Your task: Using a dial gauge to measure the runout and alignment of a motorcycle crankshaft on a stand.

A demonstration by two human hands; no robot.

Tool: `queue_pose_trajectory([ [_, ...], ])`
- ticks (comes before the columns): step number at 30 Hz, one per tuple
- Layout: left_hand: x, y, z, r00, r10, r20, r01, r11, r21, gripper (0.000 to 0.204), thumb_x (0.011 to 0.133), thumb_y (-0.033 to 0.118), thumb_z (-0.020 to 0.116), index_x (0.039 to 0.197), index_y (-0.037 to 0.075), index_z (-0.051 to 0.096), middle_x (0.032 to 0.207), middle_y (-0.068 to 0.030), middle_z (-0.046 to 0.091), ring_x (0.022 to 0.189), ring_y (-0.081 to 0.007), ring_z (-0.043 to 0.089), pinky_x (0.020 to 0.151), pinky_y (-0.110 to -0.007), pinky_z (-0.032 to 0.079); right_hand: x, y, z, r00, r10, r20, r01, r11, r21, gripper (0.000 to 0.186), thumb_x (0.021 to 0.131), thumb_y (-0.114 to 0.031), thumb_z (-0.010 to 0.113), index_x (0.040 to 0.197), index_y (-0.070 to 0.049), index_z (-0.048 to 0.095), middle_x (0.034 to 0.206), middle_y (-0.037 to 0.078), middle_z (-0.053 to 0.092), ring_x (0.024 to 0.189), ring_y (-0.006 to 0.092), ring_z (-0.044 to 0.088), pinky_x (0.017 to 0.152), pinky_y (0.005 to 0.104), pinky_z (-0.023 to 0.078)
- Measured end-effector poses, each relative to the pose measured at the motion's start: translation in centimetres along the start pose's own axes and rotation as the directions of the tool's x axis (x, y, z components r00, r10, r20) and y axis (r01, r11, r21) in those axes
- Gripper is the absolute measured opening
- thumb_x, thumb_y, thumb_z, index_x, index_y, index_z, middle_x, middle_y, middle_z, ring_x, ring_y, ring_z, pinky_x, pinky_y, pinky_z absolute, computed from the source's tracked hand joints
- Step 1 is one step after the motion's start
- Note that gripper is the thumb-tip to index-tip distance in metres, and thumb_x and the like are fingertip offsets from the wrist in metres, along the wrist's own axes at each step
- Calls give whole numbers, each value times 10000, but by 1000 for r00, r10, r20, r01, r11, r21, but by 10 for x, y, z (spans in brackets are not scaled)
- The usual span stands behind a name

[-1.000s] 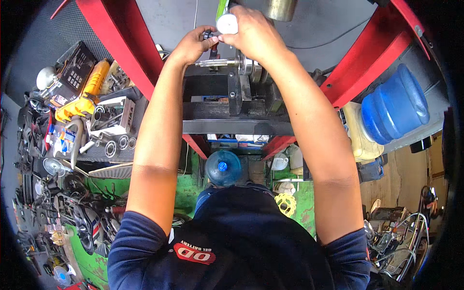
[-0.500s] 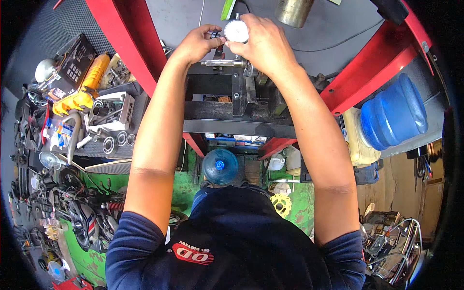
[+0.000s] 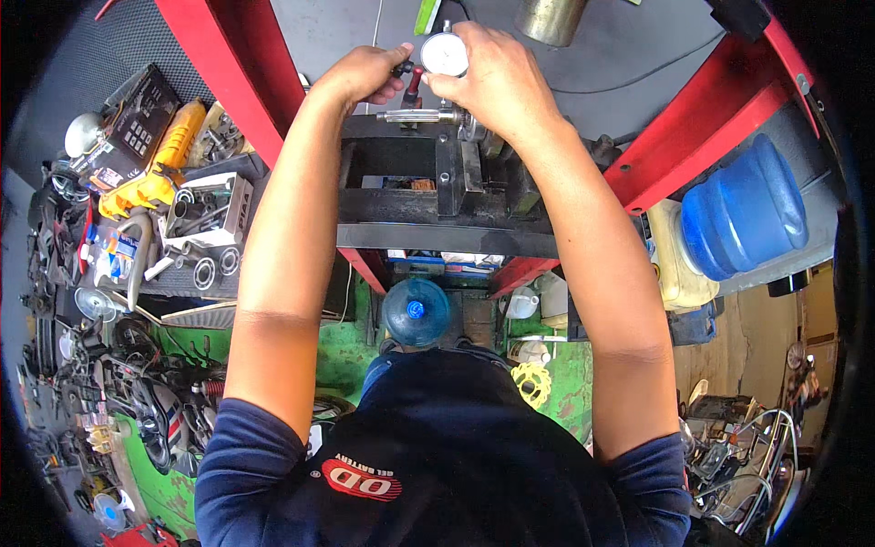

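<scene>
My right hand (image 3: 492, 77) is closed round a white-faced dial gauge (image 3: 444, 55), thumb at its lower edge. My left hand (image 3: 369, 71) is curled at a black knob (image 3: 402, 67) left of the gauge, thumb over it. Beside the knob stands a red-and-black holder (image 3: 415, 85), partly hidden. Below both hands a splined metal shaft (image 3: 415, 116) lies across a black steel fixture (image 3: 437, 235), its right end entering a round metal part (image 3: 471, 126) partly hidden by my right hand.
Red posts (image 3: 237, 73) flank the fixture. A metal cylinder (image 3: 551, 18) stands behind. At left, a bench holds a parts box (image 3: 208, 216), bearings (image 3: 205, 272) and a yellow tool (image 3: 146, 191). A blue jug (image 3: 738, 210) lies at right; another (image 3: 416, 312) stands below.
The gauge and my right hand moved slightly right and down from a second ago. My left hand has since shifted slightly left, its thumb raised, uncovering more of the red holder.
</scene>
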State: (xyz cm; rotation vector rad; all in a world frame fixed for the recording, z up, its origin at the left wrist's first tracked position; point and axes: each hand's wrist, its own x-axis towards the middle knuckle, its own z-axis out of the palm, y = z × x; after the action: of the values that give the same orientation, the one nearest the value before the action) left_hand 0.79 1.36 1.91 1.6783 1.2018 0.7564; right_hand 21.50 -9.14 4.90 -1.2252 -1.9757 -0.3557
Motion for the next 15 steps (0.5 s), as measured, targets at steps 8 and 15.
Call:
queue_pose_trajectory([
  [8, 0, 21, 8, 975, -218, -49, 216, 976, -35, 466, 1034, 488, 558, 892, 55, 655, 662, 38, 553, 510, -66, 463, 444, -237, 406, -2, 0, -1, 1000, -10, 10, 11, 1000, -19, 543, 816, -352, 842, 1190, 3, 674, 1112, 207, 736, 1074, 377, 717, 921, 508, 576],
  [15, 7, 20, 7, 968, -244, -56, 244, 970, -6, 461, 1031, 503, 573, 902, 68, 656, 675, 46, 567, 516, -55, 465, 439, -223, 403, -1, 2, 3, 1000, -11, -15, 11, 1000, 11, 564, 790, -318, 877, 1211, 4, 685, 1093, 228, 737, 1072, 410, 700, 948, 499, 553],
])
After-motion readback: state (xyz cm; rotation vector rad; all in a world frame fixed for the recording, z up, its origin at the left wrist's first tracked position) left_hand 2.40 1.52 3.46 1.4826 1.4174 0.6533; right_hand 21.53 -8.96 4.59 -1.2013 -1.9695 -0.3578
